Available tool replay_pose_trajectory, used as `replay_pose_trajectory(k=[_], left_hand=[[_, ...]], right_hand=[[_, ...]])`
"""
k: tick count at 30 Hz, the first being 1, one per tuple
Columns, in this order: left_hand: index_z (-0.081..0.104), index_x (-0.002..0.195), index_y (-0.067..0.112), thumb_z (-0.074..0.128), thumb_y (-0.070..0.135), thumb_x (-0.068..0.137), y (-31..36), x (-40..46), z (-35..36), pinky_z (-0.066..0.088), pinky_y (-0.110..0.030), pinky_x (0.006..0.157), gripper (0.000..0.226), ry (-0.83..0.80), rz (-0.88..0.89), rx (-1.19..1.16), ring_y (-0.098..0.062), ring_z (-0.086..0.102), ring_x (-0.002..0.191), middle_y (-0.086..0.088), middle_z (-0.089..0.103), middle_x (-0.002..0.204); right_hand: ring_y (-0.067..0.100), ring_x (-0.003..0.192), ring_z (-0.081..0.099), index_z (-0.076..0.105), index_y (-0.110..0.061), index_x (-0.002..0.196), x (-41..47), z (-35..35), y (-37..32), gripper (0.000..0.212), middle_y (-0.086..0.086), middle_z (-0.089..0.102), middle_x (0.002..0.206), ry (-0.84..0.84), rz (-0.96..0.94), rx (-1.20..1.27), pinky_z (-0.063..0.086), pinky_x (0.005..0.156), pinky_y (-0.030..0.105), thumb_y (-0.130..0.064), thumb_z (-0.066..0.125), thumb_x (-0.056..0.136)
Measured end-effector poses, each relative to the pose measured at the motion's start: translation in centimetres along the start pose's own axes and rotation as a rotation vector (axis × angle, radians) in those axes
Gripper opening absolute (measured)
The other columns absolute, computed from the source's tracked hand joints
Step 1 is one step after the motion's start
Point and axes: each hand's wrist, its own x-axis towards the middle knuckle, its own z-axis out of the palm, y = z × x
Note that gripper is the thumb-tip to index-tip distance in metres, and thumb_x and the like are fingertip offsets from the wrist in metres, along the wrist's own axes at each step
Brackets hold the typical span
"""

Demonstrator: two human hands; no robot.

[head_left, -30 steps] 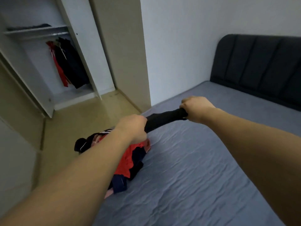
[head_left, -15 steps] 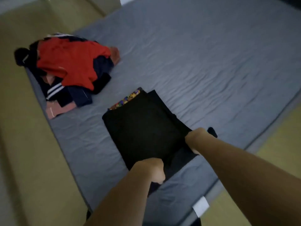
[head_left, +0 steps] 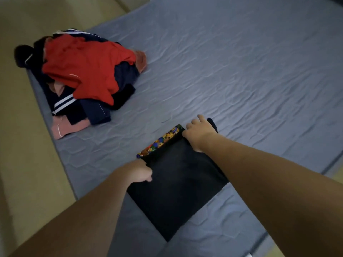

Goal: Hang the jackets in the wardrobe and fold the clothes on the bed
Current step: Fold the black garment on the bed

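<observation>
A black garment point(head_left: 178, 184) lies flat on the grey bed point(head_left: 241, 75), folded into a rectangle, with a strip of colourful print showing along its far edge. My left hand point(head_left: 139, 172) pinches its left edge. My right hand point(head_left: 199, 130) holds the far right corner, fingers curled over the fabric. A heap of unfolded clothes point(head_left: 81, 78) sits near the bed's left edge, a red top on top of dark blue, black and pink pieces.
Beige floor point(head_left: 20, 164) runs along the left side of the bed and shows again at the lower right. The wardrobe is out of view.
My view dropped from the wardrobe and headboard down to the bed. The black garment, held stretched in the air a second ago, now lies flat and my hands have shifted to its far end.
</observation>
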Motion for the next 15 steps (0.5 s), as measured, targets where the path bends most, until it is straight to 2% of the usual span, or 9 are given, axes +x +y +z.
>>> replay_pose_trajectory(k=[4,6,8,10,12,13,15], left_hand=[[0.049,0.142,0.013,0.075,0.032,0.078,-2.9,7.3,-1.1,0.043,-0.033,0.104,0.072,0.155,0.014,-0.150,-0.027,0.050,0.122,-0.008,0.049,0.140],[0.056,0.130,0.017,0.073,0.039,0.075,-2.7,10.9,-0.6,0.045,-0.039,0.102,0.062,0.219,0.109,-0.195,-0.026,0.053,0.116,-0.004,0.053,0.131],[0.053,0.126,0.020,0.073,0.049,0.073,-1.3,13.4,0.2,0.045,-0.037,0.098,0.064,0.240,0.202,-0.335,-0.021,0.055,0.110,0.004,0.054,0.122],[0.049,0.123,0.027,0.073,0.055,0.073,0.6,15.2,0.7,0.046,-0.036,0.091,0.063,0.247,0.283,-0.459,-0.016,0.055,0.104,0.010,0.054,0.118],[0.045,0.125,0.031,0.074,0.053,0.073,2.6,16.5,0.9,0.047,-0.039,0.093,0.064,0.271,0.337,-0.497,-0.017,0.057,0.107,0.007,0.055,0.127],[0.043,0.132,0.030,0.074,0.053,0.073,3.4,16.8,0.9,0.047,-0.041,0.098,0.070,0.273,0.362,-0.477,-0.019,0.056,0.113,0.006,0.054,0.133],[0.049,0.135,0.027,0.076,0.052,0.073,4.9,17.1,0.6,0.047,-0.042,0.101,0.072,0.209,0.421,-0.355,-0.020,0.058,0.114,0.005,0.057,0.131]], right_hand=[[0.031,0.144,0.018,0.041,-0.028,0.143,6.9,2.5,-0.9,0.051,0.007,0.026,0.154,0.152,0.014,-0.017,-0.007,0.116,0.059,-0.036,0.054,0.095],[0.030,0.148,0.008,0.030,-0.031,0.148,9.5,4.9,-0.8,0.062,0.005,0.014,0.160,0.214,0.135,0.188,-0.008,0.115,0.061,-0.039,0.056,0.093],[0.031,0.149,0.005,0.012,-0.032,0.152,10.8,8.0,-0.8,0.087,0.005,0.007,0.162,0.246,0.372,0.506,-0.003,0.117,0.061,-0.046,0.064,0.084],[0.033,0.147,0.016,0.002,-0.028,0.154,10.6,10.9,-0.6,0.106,0.007,0.014,0.161,0.165,0.620,0.954,0.010,0.116,0.056,-0.049,0.072,0.077],[0.033,0.140,0.032,0.003,-0.023,0.154,9.6,13.8,-0.1,0.112,0.009,0.026,0.156,0.053,0.745,1.435,0.028,0.113,0.048,-0.043,0.079,0.074],[0.033,0.133,0.041,0.012,-0.020,0.153,8.9,14.9,0.2,0.107,0.010,0.035,0.151,0.010,0.762,1.534,0.036,0.109,0.044,-0.040,0.080,0.074],[0.029,0.113,0.057,0.041,-0.018,0.141,7.7,16.4,1.3,0.081,0.008,0.056,0.130,-0.078,0.746,1.529,0.047,0.098,0.040,-0.039,0.081,0.074]])
